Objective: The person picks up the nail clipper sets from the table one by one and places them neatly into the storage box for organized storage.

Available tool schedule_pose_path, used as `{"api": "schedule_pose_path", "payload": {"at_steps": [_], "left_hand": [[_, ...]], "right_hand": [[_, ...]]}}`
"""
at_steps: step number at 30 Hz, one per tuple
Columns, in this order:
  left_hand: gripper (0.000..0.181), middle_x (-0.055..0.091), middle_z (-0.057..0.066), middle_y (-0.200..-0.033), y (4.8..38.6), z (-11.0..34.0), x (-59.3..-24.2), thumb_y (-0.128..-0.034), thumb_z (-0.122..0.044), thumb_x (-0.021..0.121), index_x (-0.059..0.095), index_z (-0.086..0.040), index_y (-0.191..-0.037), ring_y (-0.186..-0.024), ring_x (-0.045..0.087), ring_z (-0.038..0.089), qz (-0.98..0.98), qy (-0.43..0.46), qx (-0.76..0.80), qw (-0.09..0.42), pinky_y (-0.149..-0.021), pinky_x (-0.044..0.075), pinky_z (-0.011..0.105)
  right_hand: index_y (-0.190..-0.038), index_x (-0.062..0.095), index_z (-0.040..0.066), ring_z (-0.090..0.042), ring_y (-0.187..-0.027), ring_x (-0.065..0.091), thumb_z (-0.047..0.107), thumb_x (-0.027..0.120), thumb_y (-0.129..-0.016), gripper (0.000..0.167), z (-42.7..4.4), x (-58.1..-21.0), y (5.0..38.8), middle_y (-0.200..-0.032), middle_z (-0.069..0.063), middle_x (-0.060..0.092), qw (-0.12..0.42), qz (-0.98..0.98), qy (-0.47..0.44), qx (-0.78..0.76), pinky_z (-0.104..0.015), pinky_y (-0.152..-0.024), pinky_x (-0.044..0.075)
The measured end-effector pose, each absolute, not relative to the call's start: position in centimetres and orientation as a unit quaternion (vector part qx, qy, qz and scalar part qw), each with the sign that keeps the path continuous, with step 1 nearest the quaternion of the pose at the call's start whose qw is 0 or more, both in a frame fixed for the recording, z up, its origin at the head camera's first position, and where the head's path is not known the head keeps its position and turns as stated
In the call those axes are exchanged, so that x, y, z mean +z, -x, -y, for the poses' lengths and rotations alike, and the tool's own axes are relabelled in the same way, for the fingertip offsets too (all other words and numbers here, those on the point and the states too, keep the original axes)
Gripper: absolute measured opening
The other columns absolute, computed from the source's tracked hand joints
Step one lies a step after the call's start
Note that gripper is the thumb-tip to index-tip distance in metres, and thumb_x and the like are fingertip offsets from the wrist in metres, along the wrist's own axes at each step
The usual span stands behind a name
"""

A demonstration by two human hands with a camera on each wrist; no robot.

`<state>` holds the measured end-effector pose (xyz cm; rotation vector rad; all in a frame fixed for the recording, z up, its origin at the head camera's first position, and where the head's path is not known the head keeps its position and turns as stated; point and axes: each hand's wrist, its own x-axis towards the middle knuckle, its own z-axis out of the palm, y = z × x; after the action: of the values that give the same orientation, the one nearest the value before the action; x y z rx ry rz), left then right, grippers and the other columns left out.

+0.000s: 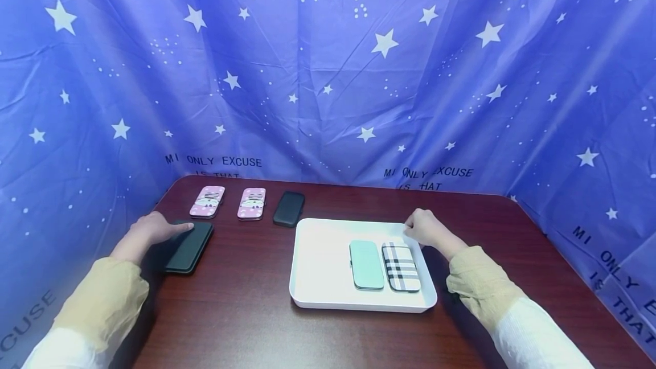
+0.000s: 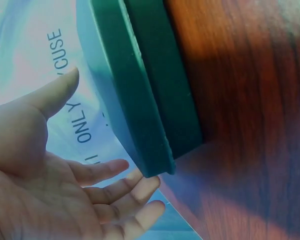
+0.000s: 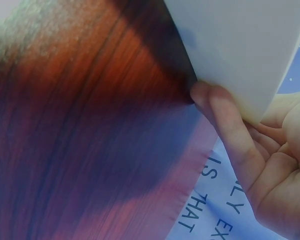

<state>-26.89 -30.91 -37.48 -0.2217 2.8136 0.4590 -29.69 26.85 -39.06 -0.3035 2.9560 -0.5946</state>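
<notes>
At the table's left edge lies a dark green flat case (image 1: pixel 191 248), its thick rim filling much of the left wrist view. My left hand (image 1: pixel 152 228) is at its far left side, thumb over the top; in the left wrist view the fingers are loosely extended, close to one corner. A white tray (image 1: pixel 320 300) stands right of the middle, and my right hand (image 1: pixel 427 228) holds its far right corner. In the right wrist view, fingers (image 3: pixel 230 120) reach under that corner. Inside the tray lie a mint green case (image 1: pixel 367 265) and a black-and-white plaid case (image 1: pixel 401 267), side by side.
Two pink patterned cases (image 1: pixel 207 202) and a small black case (image 1: pixel 289 208) lie in a row along the back left of the dark red-brown table (image 1: pixel 230 323). A blue curtain (image 1: pixel 307 73) with white stars hangs behind and at both sides.
</notes>
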Motion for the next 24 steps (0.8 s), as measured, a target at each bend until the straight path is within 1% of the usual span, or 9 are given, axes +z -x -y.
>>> {"api": "schedule_pose_path", "payload": {"at_steps": [2, 5, 9, 12, 15, 18, 21, 22, 24], "left_hand": [[0.099, 0.040, 0.049, -0.130, 26.94, 30.86, -37.28, -0.0919, -0.062, 0.053, 0.039, 0.030, -0.126, -0.119, 0.043, 0.060, -0.974, 0.071, 0.157, 0.148, -0.101, 0.042, 0.063], [0.095, 0.041, 0.048, -0.131, 27.01, 30.75, -37.13, -0.0931, -0.059, 0.053, 0.040, 0.030, -0.126, -0.120, 0.044, 0.058, -0.973, 0.069, 0.158, 0.155, -0.103, 0.042, 0.061], [0.093, 0.043, 0.047, -0.130, 27.16, 30.67, -37.14, -0.0936, -0.057, 0.053, 0.041, 0.029, -0.126, -0.120, 0.045, 0.057, -0.972, 0.068, 0.154, 0.164, -0.103, 0.042, 0.059], [0.092, 0.044, 0.047, -0.129, 27.27, 30.65, -37.22, -0.0940, -0.056, 0.053, 0.041, 0.029, -0.126, -0.120, 0.046, 0.057, -0.971, 0.069, 0.151, 0.173, -0.103, 0.042, 0.058], [0.092, 0.044, 0.047, -0.129, 27.33, 30.64, -37.29, -0.0941, -0.056, 0.053, 0.040, 0.029, -0.126, -0.119, 0.046, 0.057, -0.969, 0.072, 0.154, 0.177, -0.103, 0.043, 0.058], [0.091, 0.044, 0.046, -0.129, 27.37, 30.66, -37.39, -0.0940, -0.055, 0.054, 0.041, 0.029, -0.126, -0.119, 0.046, 0.056, -0.969, 0.073, 0.159, 0.176, -0.103, 0.043, 0.058], [0.091, 0.044, 0.046, -0.129, 27.39, 30.67, -37.48, -0.0938, -0.055, 0.055, 0.041, 0.029, -0.126, -0.119, 0.046, 0.057, -0.968, 0.074, 0.165, 0.174, -0.103, 0.043, 0.058], [0.091, 0.043, 0.046, -0.130, 27.41, 30.68, -37.53, -0.0938, -0.054, 0.055, 0.040, 0.029, -0.127, -0.120, 0.046, 0.057, -0.967, 0.075, 0.168, 0.174, -0.103, 0.043, 0.058], [0.091, 0.042, 0.047, -0.130, 27.42, 30.66, -37.54, -0.0937, -0.053, 0.057, 0.039, 0.030, -0.128, -0.120, 0.045, 0.056, -0.966, 0.081, 0.176, 0.174, -0.103, 0.042, 0.058]], "right_hand": [[-0.063, 0.063, 0.004, -0.011, -0.045, 0.058, -0.003, 0.057, -0.089, 0.028, -26.85, -39.07, 29.63, -0.054, -0.002, 0.056, 0.054, -0.974, 0.099, -0.197, -0.027, -0.047, 0.051], [-0.064, 0.064, 0.003, -0.011, -0.046, 0.058, -0.003, 0.058, -0.090, 0.027, -26.82, -39.14, 29.59, -0.056, -0.004, 0.059, 0.055, -0.974, 0.096, -0.196, -0.027, -0.047, 0.051], [-0.058, 0.055, 0.008, -0.011, -0.045, 0.059, -0.002, 0.058, -0.090, 0.034, -26.86, -39.22, 29.63, -0.049, 0.003, 0.046, 0.054, -0.975, 0.097, -0.194, -0.026, -0.047, 0.051], [-0.054, 0.046, 0.013, -0.011, -0.045, 0.059, -0.002, 0.057, -0.090, 0.041, -26.89, -39.28, 29.72, -0.047, 0.008, 0.036, 0.053, -0.975, 0.096, -0.193, -0.025, -0.048, 0.050], [-0.054, 0.040, 0.016, -0.011, -0.045, 0.059, -0.001, 0.057, -0.090, 0.044, -26.88, -39.30, 29.79, -0.048, 0.009, 0.030, 0.054, -0.975, 0.094, -0.194, -0.025, -0.048, 0.049], [-0.054, 0.044, 0.015, -0.011, -0.045, 0.059, -0.001, 0.058, -0.091, 0.042, -26.84, -39.28, 29.82, -0.048, 0.008, 0.035, 0.056, -0.975, 0.093, -0.192, -0.025, -0.048, 0.050], [-0.057, 0.053, 0.010, -0.011, -0.046, 0.060, 0.000, 0.059, -0.091, 0.036, -26.81, -39.28, 29.85, -0.049, 0.004, 0.045, 0.061, -0.976, 0.088, -0.189, -0.025, -0.049, 0.051], [-0.059, 0.058, 0.009, -0.011, -0.046, 0.060, -0.001, 0.059, -0.091, 0.033, -26.81, -39.29, 29.82, -0.052, 0.003, 0.050, 0.059, -0.976, 0.089, -0.190, -0.026, -0.049, 0.051], [-0.062, 0.061, 0.007, -0.011, -0.047, 0.060, -0.001, 0.059, -0.091, 0.030, -26.83, -39.35, 29.83, -0.054, 0.001, 0.054, 0.059, -0.976, 0.087, -0.190, -0.027, -0.050, 0.052]]}}
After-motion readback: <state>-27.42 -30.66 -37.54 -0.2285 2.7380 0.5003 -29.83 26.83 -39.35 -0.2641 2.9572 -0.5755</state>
